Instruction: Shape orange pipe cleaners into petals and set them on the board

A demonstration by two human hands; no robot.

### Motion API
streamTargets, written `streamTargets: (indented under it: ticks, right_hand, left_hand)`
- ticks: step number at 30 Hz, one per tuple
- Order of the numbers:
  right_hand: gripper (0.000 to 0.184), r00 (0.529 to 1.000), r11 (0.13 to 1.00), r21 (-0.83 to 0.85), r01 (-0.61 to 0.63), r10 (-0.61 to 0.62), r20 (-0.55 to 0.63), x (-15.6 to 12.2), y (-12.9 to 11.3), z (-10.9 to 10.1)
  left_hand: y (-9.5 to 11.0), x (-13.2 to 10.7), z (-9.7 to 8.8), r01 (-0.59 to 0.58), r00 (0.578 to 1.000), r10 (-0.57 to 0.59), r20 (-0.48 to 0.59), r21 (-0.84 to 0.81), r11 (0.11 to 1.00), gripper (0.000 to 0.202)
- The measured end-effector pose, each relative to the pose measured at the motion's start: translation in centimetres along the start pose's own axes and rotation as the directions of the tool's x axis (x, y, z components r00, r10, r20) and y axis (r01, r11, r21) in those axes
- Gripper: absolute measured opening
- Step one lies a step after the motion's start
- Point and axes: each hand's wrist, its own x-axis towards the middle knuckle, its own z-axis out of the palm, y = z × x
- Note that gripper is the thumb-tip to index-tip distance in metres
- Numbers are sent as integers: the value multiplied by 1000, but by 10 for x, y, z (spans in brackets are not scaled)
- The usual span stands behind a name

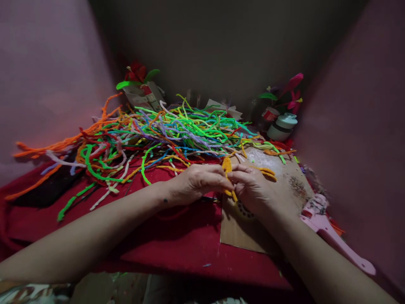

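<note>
Between my two hands is a yellow-orange pipe cleaner (227,165), bent into a small loop that sticks up above the fingers. My left hand (202,179) pinches it from the left, its fingertips meeting those of the other side. From the right, my right hand (253,183) is closed on the same pipe cleaner, and yellow ends poke out below the fingertips and past the knuckles. The exact grip is partly hidden by the fingers. Under my right hand lies a cardboard sheet (236,230), with a round object with dark dots (245,210) partly covered by the hand.
A big tangle of coloured pipe cleaners (190,131) spreads over the red cloth (177,245). A pink glue gun (332,236) lies at the right. Behind stand a pale lidded jar (282,126), a bottle with a red label (268,116), and red (136,71) and pink flowers (294,90).
</note>
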Motion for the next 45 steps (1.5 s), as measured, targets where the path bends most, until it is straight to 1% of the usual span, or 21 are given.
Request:
streamTargets:
  ticks: [3, 6, 9, 12, 16, 19, 22, 24, 26, 28, 30, 31, 32, 33, 34, 35, 37, 39, 40, 42, 45]
  right_hand:
    - [11, 999, 999, -33, -8, 7, -41, -1, 1, 0]
    - [9, 997, 996, -82, -31, 25, -73, -1, 3, -1]
    - [9, 997, 988, -152, -35, 24, -71, -1, 4, -2]
    - [7, 997, 962, -271, -20, -1, -77, -4, 4, 1]
    - [8, 989, 871, -491, 22, -92, -119, -11, 5, 8]
    - [10, 971, 752, -652, 101, -217, -100, -16, 4, 13]
    - [11, 967, 672, -733, 107, -243, -81, -20, 4, 17]
    - [9, 978, 707, -704, 73, -190, -89, -20, 4, 17]
    - [9, 989, 796, -605, 25, -107, -99, -19, 6, 14]
    - [14, 996, 887, -462, -5, -36, -81, -15, 9, 9]
    - [21, 998, 940, -342, -8, -13, -57, -12, 10, 5]
    - [22, 999, 952, -305, -11, -6, -54, -10, 10, 3]
    - [22, 998, 960, -278, -14, -3, -60, -10, 10, 2]
    - [21, 998, 967, -254, -18, 0, -69, -9, 10, 2]
    - [20, 997, 973, -229, -23, 6, -74, -9, 9, 2]
    - [18, 997, 979, -201, -27, 12, -73, -9, 9, 2]
    - [17, 998, 989, -147, -34, 25, -65, -8, 8, 2]
    - [16, 998, 992, -120, -37, 31, -51, -8, 9, 2]
    - [15, 998, 992, -120, -39, 34, -46, -8, 9, 1]
    - [14, 999, 990, -135, -32, 27, -42, -8, 10, -1]
    - [15, 999, 987, -162, -21, 16, -32, -8, 10, -2]
  left_hand:
    - [3, -1, -5, 36, 996, -34, -82, 29, 999, 13]
    - [5, -1, -6, 7, 992, 16, -122, 189, 982, 13]
    - [6, -4, -3, -20, 992, 74, -102, 451, 892, 18]
    - [5, -8, 3, 13, 993, 65, -102, 624, 782, 19]
    - [5, -13, 10, 32, 995, 52, -91, 738, 674, 15]
    - [8, -15, 14, 50, 997, 17, -74, 809, 585, 13]
    - [11, -16, 20, 57, 998, -27, -50, 862, 504, 12]
    - [13, -16, 24, 42, 999, -45, -24, 880, 474, 12]
    - [12, -17, 26, 23, 999, -33, -7, 871, 490, 13]
    - [11, -17, 25, -7, 1000, 14, -2, 823, 568, 14]
    - [10, -16, 21, -39, 996, 86, -29, 714, 700, 14]
    - [10, -15, 17, -35, 992, 101, -70, 631, 775, 13]
    - [10, -14, 13, -2, 987, 85, -135, 523, 852, 14]
    - [10, -12, 9, 59, 978, 24, -208, 381, 923, 16]
    - [10, -10, 5, 139, 962, -83, -262, 205, 969, 20]
    - [10, -8, 1, 229, 936, -217, -278, 9, 973, 25]
    - [8, -5, -2, 366, 869, -450, -205, -344, 865, 30]
    - [7, -3, -2, 435, 827, -556, -83, -532, 727, 26]
    - [7, -2, -1, 454, 816, -576, -43, -570, 685, 21]
    - [8, -2, 2, 473, 805, -592, -15, -586, 658, 15]
    - [11, -2, 8, 448, 811, -580, -74, -558, 698, 17]
